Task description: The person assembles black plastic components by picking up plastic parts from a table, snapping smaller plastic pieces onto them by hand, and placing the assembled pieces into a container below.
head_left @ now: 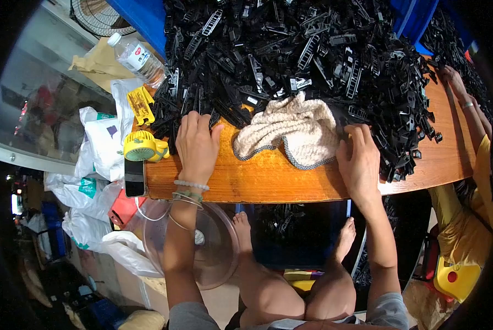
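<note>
A big heap of black plastic parts (312, 55), ladder-like strips and clips too many to count, is spread over the far half of the wooden table (268, 176). The left hand (198, 146) is laid flat at the pile's near-left edge, fingers loosely spread, nothing gripped. The right hand (361, 162) is set at the near-right edge; its fingers curl into the parts, grip can't be told. 1 knitted cloth (290, 132) lies btwn them. 1 clear bowl (202, 247) sits below the table, contents unclear.

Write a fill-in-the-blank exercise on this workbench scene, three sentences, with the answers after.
1. Both hands rest at the edge of a heap of ____ plastic parts.
2. The knitted cloth lies between the left hand and the ____ hand.
3. The small fan by the left hand is ____ in colour.

Answers: black; right; yellow
</note>
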### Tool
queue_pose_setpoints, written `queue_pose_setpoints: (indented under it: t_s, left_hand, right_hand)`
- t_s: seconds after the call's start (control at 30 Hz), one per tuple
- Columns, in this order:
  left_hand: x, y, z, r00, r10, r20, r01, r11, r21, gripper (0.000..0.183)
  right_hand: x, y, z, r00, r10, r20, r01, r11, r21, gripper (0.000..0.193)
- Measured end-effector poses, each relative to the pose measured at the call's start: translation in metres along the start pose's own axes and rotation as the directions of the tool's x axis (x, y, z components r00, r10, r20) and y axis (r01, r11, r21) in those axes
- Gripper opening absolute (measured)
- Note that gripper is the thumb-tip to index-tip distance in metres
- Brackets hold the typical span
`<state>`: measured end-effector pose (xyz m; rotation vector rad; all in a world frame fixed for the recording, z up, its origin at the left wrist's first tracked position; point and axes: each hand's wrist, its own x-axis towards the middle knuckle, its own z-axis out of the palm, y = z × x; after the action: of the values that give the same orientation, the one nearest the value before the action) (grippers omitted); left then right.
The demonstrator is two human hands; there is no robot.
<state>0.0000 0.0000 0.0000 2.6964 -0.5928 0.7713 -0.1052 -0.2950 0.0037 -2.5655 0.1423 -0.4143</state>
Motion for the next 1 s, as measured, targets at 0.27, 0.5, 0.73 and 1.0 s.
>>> queue_pose_setpoints:
  t_s: [0.27, 0.5, 0.73, 1.0]
  left_hand:
    - [-0.026, 0.021, -0.024, 0.997, -0.009, -0.074, 0.013, 0.999, 0.045, 0.016]
    - [-0.076, 0.040, -0.041, 0.989, -0.009, -0.144, 0.003, 0.999, -0.038, 0.019]
    - [-0.125, 0.044, -0.069, 0.928, -0.251, -0.275, 0.184, 0.951, -0.247, 0.023]
    - [-0.312, -0.020, -0.069, 0.190, -0.936, 0.296, 0.410, -0.198, -0.890, 0.023]
  right_hand:
    - [-0.020, 0.005, -0.003, 0.949, -0.004, -0.315, 0.066, 0.980, 0.186, 0.026]
    - [-0.031, 0.001, -0.005, 0.923, -0.114, -0.368, 0.182, 0.971, 0.156, 0.034]
    - [-0.034, 0.015, 0.008, 0.921, -0.119, -0.370, 0.179, 0.975, 0.131, 0.033]
    - [-0.031, 0.031, 0.016, 0.932, -0.068, -0.356, 0.166, 0.953, 0.252, 0.031]
